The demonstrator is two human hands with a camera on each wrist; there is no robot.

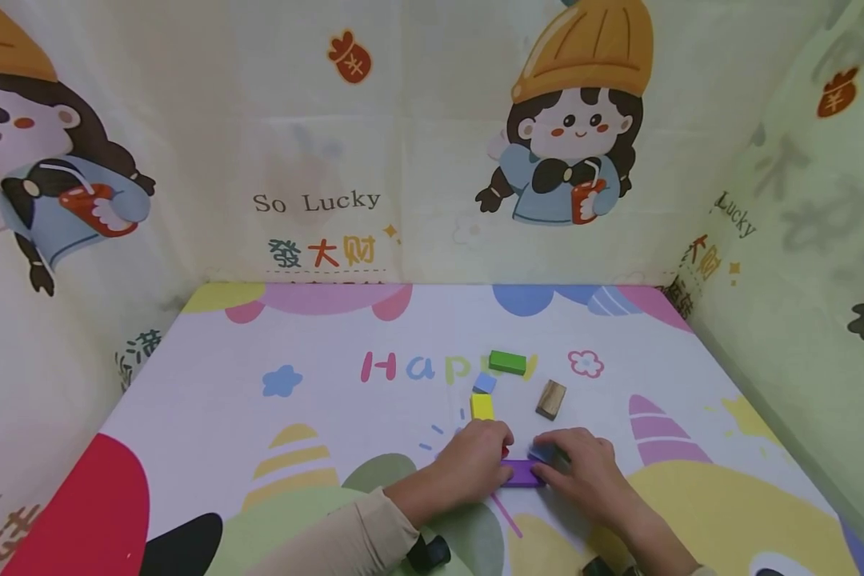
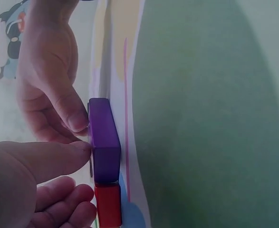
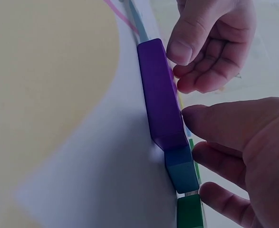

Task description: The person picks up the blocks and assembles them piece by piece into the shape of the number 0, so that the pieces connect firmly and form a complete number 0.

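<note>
A long purple block (image 1: 522, 474) lies across the space between my two hands. My left hand (image 1: 474, 458) has its thumb at the purple block's left end and its curled fingers by a red block (image 2: 109, 205), which sits against the purple one. At the other end, my right hand (image 1: 586, 466) holds its thumb at the purple block and its fingertips along a blue block (image 3: 182, 173) that adjoins it. In the head view the fingers cover most of the red block, and the right hand partly covers the blue block.
Beyond the hands lie a yellow block (image 1: 482, 406), a small light-blue block (image 1: 485, 383), a green block (image 1: 507, 362) and a brown wood-grain block (image 1: 550, 400). A patterned cloth wall (image 1: 432, 160) rises behind the printed tabletop (image 1: 209, 384).
</note>
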